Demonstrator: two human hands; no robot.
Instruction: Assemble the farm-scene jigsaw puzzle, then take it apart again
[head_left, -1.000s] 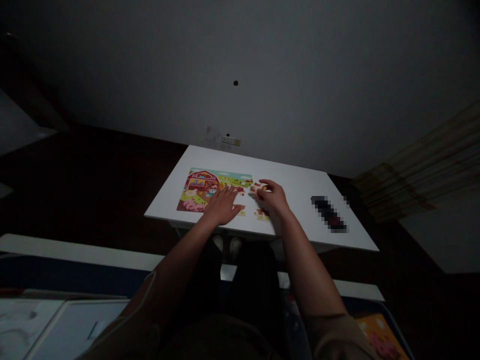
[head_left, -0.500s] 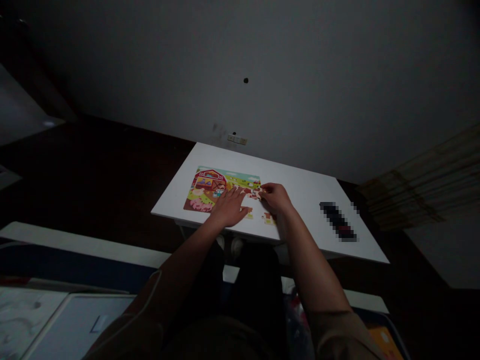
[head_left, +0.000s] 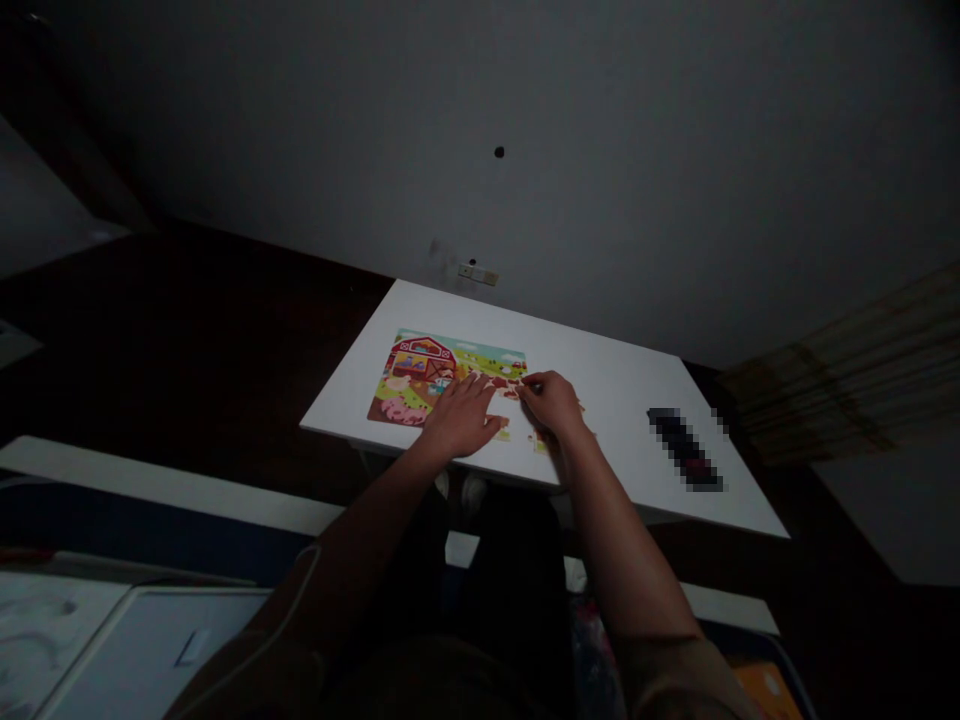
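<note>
A farm-scene jigsaw puzzle [head_left: 421, 362] with a red barn and pink pigs lies on the white table [head_left: 615, 375]. My left hand [head_left: 461, 418] rests flat over its lower right part, fingers spread. At the puzzle's right edge, the fingertips of my right hand [head_left: 553, 405] are pinched on a brown-and-white puzzle piece [head_left: 510, 390], which sits against the assembled part. My fingers cover some of that piece. A loose puzzle piece [head_left: 541, 442] lies near the table's front edge, partly under my right wrist. More pieces show just beyond the right hand.
A dark pixelated object [head_left: 684, 450] lies on the table's right side. Behind the table stands a grey wall with a socket strip [head_left: 478, 273]. A striped curtain [head_left: 840, 370] hangs at the right.
My view has shifted slightly. The right hand has turned a little at the puzzle's edge, with its fingertips still on the piece. My left hand stays flat on the puzzle.
</note>
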